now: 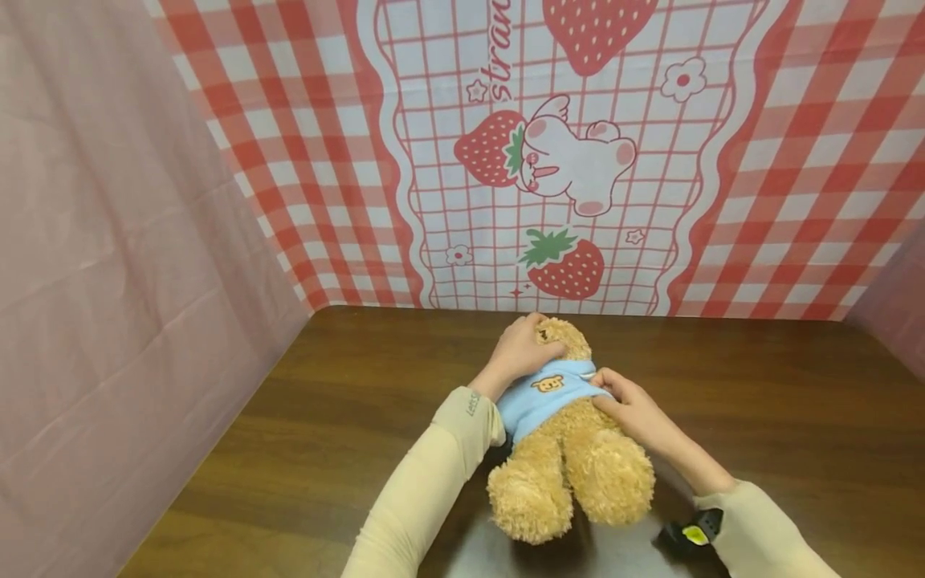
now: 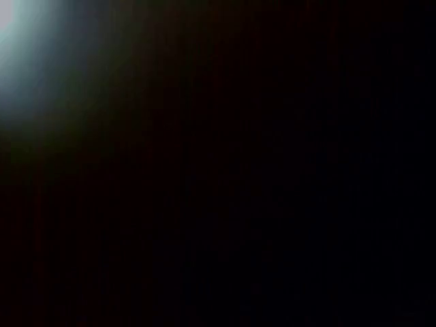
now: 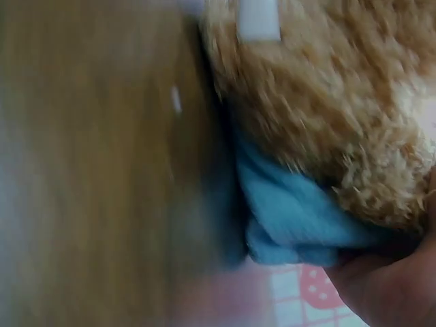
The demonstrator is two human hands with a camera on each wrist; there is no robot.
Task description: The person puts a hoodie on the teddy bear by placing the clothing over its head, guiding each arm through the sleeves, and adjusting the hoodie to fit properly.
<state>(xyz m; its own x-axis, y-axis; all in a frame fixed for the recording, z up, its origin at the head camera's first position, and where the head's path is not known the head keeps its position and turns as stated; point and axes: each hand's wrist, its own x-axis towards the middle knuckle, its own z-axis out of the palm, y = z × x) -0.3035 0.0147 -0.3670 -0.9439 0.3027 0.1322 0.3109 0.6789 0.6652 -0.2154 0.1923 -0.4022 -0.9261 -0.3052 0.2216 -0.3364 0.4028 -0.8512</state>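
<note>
A fluffy tan teddy bear (image 1: 610, 474) in a light blue shirt (image 1: 531, 409) lies on its back, legs toward me. My left hand (image 1: 522, 349) grips its head and neck from the left, thumb across the lower face, which is partly covered. At the bear's other side, my right hand (image 1: 636, 409) pinches the shirt's edge between thumb and fingers. Up close in the right wrist view are the tan fur (image 3: 306, 102), the bunched blue cloth (image 3: 293, 211) and part of the right hand (image 3: 388, 289). The left wrist view is almost wholly dark.
The bear lies on a dark brown wooden table (image 1: 340, 417). A red-and-white checked cloth (image 1: 311, 160) with strawberries hangs behind it, and a pink curtain (image 1: 130, 281) at the left. A black strapped device (image 1: 686, 536) with a yellow-green patch sits by the right sleeve.
</note>
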